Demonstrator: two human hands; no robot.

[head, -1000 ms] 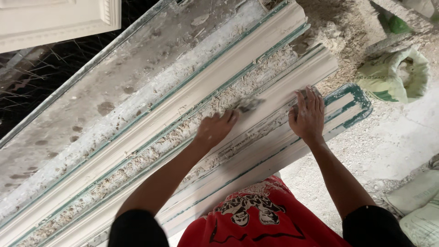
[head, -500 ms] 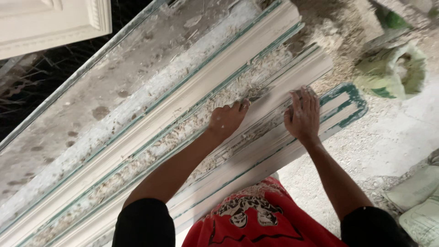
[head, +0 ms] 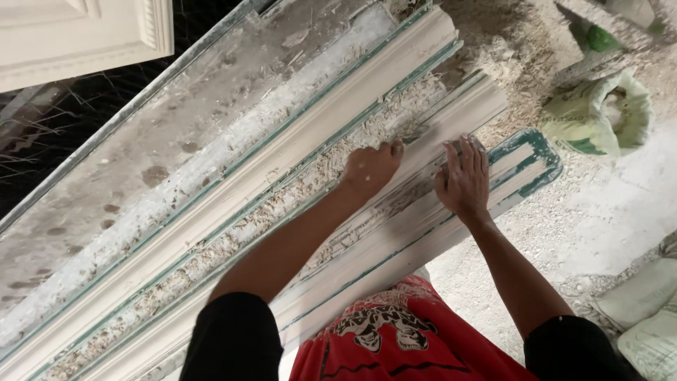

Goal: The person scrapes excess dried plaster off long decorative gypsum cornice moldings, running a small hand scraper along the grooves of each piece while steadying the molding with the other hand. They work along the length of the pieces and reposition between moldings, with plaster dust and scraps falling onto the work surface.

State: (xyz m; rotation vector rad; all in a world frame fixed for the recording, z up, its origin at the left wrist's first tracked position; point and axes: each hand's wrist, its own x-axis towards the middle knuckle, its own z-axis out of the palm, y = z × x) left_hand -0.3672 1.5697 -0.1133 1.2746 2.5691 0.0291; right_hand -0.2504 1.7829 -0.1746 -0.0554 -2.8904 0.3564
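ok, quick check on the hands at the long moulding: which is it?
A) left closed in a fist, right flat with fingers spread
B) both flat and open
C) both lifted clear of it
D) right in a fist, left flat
A: the left hand is curled into a fist over the fibre-strewn channel of the long white moulding, while the right hand lies flat on it, fingers spread.

Even, soft daylight fills the scene, brightest on the pale dusty ground (head: 606, 212) at the right. The upper left corner falls into deep shadow. No glare shows. Focus stays fairly sharp throughout, with slight softness toward the frame's edges.
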